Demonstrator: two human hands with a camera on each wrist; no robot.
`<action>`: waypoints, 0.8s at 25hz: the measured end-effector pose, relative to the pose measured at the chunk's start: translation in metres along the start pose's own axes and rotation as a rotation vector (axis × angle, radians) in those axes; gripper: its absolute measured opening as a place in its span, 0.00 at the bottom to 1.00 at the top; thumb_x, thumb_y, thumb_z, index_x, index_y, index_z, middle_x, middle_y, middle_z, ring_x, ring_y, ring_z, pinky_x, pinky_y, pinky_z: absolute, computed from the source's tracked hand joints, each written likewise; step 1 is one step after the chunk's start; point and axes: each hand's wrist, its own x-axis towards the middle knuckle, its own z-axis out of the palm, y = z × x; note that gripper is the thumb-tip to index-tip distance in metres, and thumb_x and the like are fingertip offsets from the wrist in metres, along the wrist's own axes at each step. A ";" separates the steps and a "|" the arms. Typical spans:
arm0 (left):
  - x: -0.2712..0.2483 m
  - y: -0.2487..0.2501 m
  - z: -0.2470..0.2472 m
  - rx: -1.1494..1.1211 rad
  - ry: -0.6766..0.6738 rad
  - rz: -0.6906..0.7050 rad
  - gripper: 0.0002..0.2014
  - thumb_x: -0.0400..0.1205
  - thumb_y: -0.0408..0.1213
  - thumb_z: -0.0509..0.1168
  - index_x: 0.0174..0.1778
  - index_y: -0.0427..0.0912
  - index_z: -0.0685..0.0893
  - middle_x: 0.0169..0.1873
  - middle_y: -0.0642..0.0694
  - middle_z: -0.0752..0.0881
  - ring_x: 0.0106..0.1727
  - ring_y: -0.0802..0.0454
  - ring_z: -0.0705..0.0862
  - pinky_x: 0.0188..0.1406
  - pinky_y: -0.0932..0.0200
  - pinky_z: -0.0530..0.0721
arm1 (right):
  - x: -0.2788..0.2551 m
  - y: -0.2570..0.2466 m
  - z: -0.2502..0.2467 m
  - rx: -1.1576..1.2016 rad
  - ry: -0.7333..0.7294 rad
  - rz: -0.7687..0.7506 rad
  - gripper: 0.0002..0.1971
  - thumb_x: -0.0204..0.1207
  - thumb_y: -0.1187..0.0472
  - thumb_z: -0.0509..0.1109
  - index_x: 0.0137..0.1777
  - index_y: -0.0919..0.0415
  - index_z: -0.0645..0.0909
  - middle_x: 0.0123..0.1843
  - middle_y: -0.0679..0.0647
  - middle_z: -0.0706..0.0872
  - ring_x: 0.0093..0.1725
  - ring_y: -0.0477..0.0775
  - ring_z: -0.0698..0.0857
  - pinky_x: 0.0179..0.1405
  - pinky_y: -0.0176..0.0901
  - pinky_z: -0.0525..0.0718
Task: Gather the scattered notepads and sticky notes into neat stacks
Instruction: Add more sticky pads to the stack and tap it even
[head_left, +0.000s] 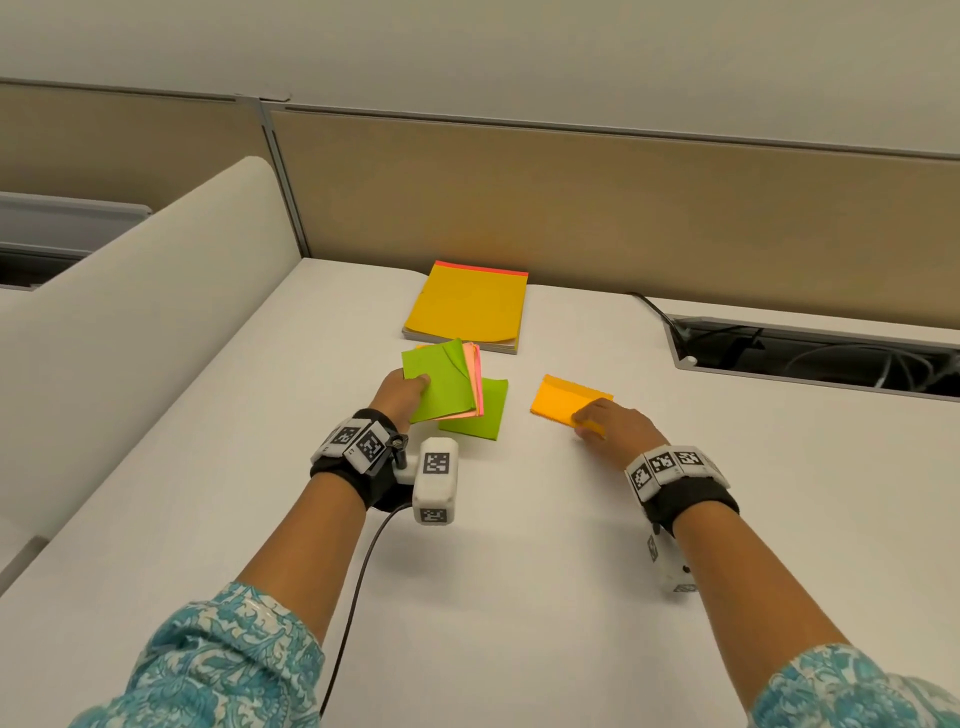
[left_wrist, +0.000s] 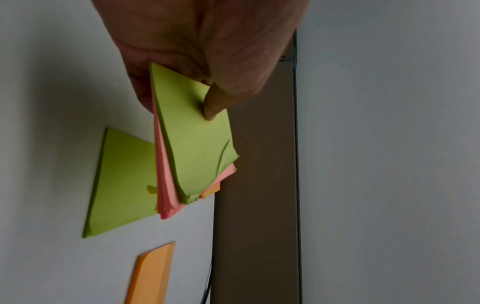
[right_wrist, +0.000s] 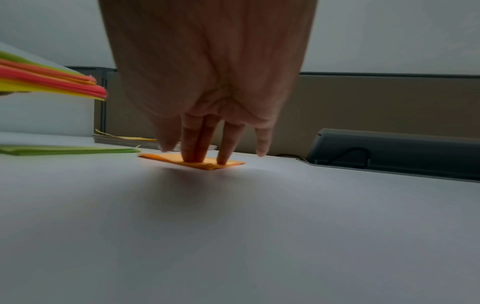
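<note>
Left hand (head_left: 397, 395) fingers clamped on fanned bundle of sticky notes (head_left: 447, 383), lifted off surface (head_left: 519, 545). Right hand (head_left: 608, 418) fingers straight, pressing orange pad (head_left: 561, 402) beneath fingertips. Light, floppy, probably slippery; best pinched at edge, thumb under.

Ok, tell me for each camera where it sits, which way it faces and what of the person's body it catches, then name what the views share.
Head: worn on the head, facing forward and down at the desk; shows both forearms, left hand and right hand.
Left wrist: along the left hand, whose thumb and fingers pinch the mixed sticky-note stack above the desk.
Right wrist: low over the desk, along the right hand, whose fingers press the orange sticky pad.
Shared: all three show the stack, the orange pad and the green sticky pad lying on the desk.
</note>
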 end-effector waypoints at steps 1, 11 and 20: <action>-0.003 0.000 0.001 0.003 -0.005 0.003 0.19 0.86 0.31 0.54 0.73 0.28 0.70 0.73 0.30 0.74 0.72 0.33 0.75 0.76 0.38 0.70 | -0.012 0.004 0.001 0.064 0.012 -0.019 0.17 0.81 0.54 0.58 0.66 0.56 0.79 0.73 0.54 0.77 0.68 0.60 0.78 0.67 0.47 0.72; -0.043 0.007 0.012 0.007 -0.063 0.031 0.20 0.86 0.31 0.53 0.73 0.27 0.69 0.73 0.30 0.74 0.72 0.33 0.74 0.76 0.39 0.71 | -0.071 -0.013 0.001 0.132 0.015 0.311 0.39 0.64 0.38 0.73 0.72 0.59 0.71 0.73 0.61 0.72 0.72 0.62 0.71 0.72 0.52 0.71; -0.074 0.000 0.021 -0.032 -0.134 -0.009 0.20 0.86 0.26 0.50 0.74 0.25 0.66 0.73 0.28 0.72 0.72 0.34 0.74 0.73 0.41 0.70 | -0.074 -0.026 0.019 0.279 0.076 0.552 0.38 0.65 0.47 0.76 0.72 0.62 0.66 0.72 0.65 0.70 0.72 0.65 0.72 0.69 0.55 0.73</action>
